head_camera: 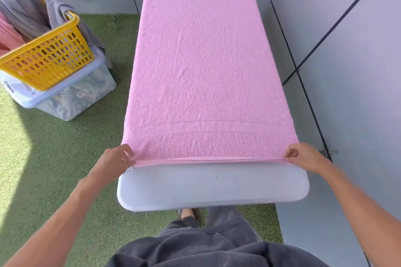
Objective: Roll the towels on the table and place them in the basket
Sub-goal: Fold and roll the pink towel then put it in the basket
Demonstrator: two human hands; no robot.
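Pink towel (201, 60) — largest thing in view, spread flat lengthwise over the white table (213, 188), running away from both hands to the far end. Terry surface, nubby, even pink; a few soft creases near the middle. A flat woven band crosses it just beyond the hands, with a second stitched line between band and near hem. Near edge looks turned over once into a thin fold, stretched taut between the hands. Towel covers the table almost edge to edge; only a bare white strip with rounded corners shows on the person's side of the hands.

Green artificial turf (54, 158) lies below and to the left of the left hand, part sunlit.

Yellow basket (50, 58) — perforated plastic, well off to the left of and beyond the left hand, sitting tilted on a clear lidded storage box (71, 97). Grey cloth (32, 13) hangs over its rim; pink fabric shows inside.

Left hand (115, 161) pinches the near left corner of the towel, fingers curled round the folded edge. Right hand (303, 157) pinches the near right corner in the same manner.
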